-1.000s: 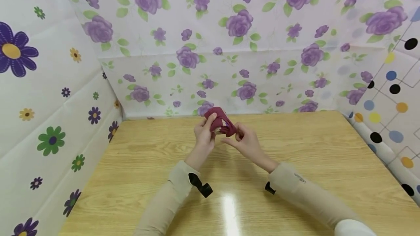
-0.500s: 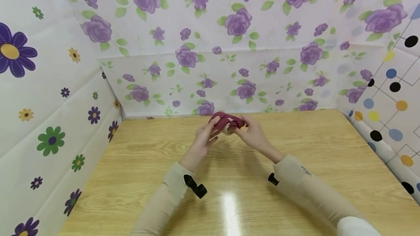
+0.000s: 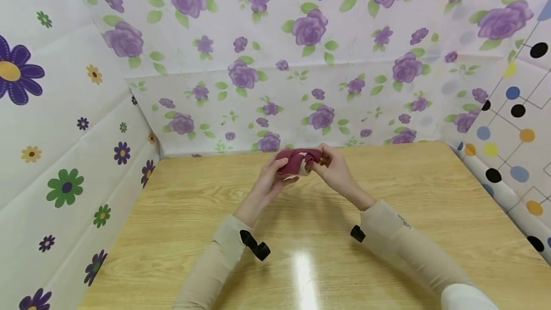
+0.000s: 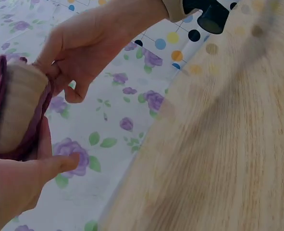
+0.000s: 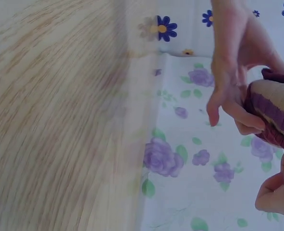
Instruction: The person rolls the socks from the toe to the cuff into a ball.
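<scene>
A rolled-up sock bundle (image 3: 293, 162), maroon outside with a beige roll showing at its end, is held in the air above the table's far edge. My left hand (image 3: 266, 183) grips its left end, thumb on the near face and other fingers beneath. At the other end, my right hand (image 3: 337, 176) pinches the maroon edge between thumb and fingers. In the left wrist view, the sock bundle (image 4: 22, 103) shows a ribbed beige side framed by a maroon band. A purple patch beside the beige shows on the sock bundle (image 5: 276, 106) in the right wrist view.
A wooden table (image 3: 206, 214) lies below both hands, with a bright light reflection near the front. Behind it hangs a white cloth (image 3: 284, 51) with purple roses. Flowered cloth (image 3: 69, 147) borders the left side, and dotted cloth (image 3: 512, 133) the right.
The sock bundle has turned from a slant to nearly level and moved slightly right. My right thumb, held apart a second ago, now presses on the bundle's right end.
</scene>
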The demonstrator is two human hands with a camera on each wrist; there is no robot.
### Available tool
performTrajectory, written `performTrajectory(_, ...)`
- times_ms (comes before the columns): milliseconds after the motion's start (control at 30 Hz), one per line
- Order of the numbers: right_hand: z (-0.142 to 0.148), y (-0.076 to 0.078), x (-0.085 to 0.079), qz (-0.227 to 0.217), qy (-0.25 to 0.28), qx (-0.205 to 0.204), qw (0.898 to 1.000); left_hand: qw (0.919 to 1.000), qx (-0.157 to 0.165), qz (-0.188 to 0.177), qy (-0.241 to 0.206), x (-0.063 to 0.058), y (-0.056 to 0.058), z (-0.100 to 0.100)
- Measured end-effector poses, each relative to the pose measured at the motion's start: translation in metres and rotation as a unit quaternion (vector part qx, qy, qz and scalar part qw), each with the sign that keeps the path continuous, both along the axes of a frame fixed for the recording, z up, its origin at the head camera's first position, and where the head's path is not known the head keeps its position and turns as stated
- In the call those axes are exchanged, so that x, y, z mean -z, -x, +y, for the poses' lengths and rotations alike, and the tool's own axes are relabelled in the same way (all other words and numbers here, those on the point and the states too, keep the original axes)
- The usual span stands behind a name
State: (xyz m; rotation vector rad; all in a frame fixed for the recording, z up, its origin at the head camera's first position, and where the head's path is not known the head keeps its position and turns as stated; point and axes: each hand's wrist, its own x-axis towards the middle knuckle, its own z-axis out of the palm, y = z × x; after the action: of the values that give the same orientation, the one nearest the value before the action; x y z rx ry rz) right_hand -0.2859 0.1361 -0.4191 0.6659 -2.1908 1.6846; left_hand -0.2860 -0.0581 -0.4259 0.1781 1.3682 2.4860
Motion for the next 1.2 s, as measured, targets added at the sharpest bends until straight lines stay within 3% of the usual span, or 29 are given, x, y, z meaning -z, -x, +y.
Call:
performTrajectory(133, 0.001, -0.002, -0.007, -0.013, 0.026, -0.008, 1.000, 0.9997, 0.005, -0.009, 0.021, 0.002, -0.003, 0.001)
performTrajectory(267, 0.001, -0.005, -0.013, -0.009, 0.033, 0.019, 0.999, 0.9958, 0.016, 0.012, 0.090, 0.001, -0.005, 0.004)
performTrajectory(367, 0.002, -0.001, -0.007, -0.010, 0.027, 0.031, 0.999, 0.9854, 0.030, 0.052, 0.159, -0.001, -0.005, 0.004)
performTrajectory(433, 0.003, 0.002, 0.000, -0.006, 0.014, 0.030, 0.999, 0.9708, 0.038, 0.087, 0.220, -0.002, -0.006, 0.004)
performTrajectory(500, 0.003, 0.005, 0.006, 0.007, -0.001, 0.031, 0.999, 0.9445, 0.036, 0.138, 0.296, -0.002, -0.007, 0.005)
performTrajectory(600, 0.003, 0.005, 0.011, 0.039, -0.033, 0.051, 0.997, 0.8819, 0.007, 0.224, 0.415, -0.003, -0.010, 0.009)
performTrajectory(733, 0.002, 0.003, 0.014, 0.079, -0.064, 0.087, 0.991, 0.8039, -0.064, 0.298, 0.511, -0.002, -0.017, 0.016)
performTrajectory(833, 0.001, 0.002, 0.015, 0.119, -0.084, 0.094, 0.985, 0.7640, -0.122, 0.315, 0.550, 0.001, -0.019, 0.018)
performTrajectory(900, 0.002, 0.001, 0.014, 0.159, -0.098, 0.091, 0.978, 0.7424, -0.158, 0.316, 0.569, 0.003, -0.018, 0.019)
performTrajectory(967, 0.002, 0.000, 0.013, 0.200, -0.110, 0.088, 0.970, 0.7386, -0.182, 0.310, 0.571, 0.005, -0.017, 0.018)
performTrajectory(1033, 0.002, -0.001, 0.013, 0.234, -0.116, 0.088, 0.961, 0.7406, -0.198, 0.305, 0.565, 0.006, -0.015, 0.018)
performTrajectory(1067, 0.003, -0.001, 0.014, 0.248, -0.116, 0.087, 0.958, 0.7445, -0.203, 0.301, 0.560, 0.006, -0.014, 0.017)
performTrajectory(1200, 0.003, 0.000, 0.015, 0.283, -0.105, 0.084, 0.950, 0.7767, -0.209, 0.272, 0.528, 0.005, -0.010, 0.016)
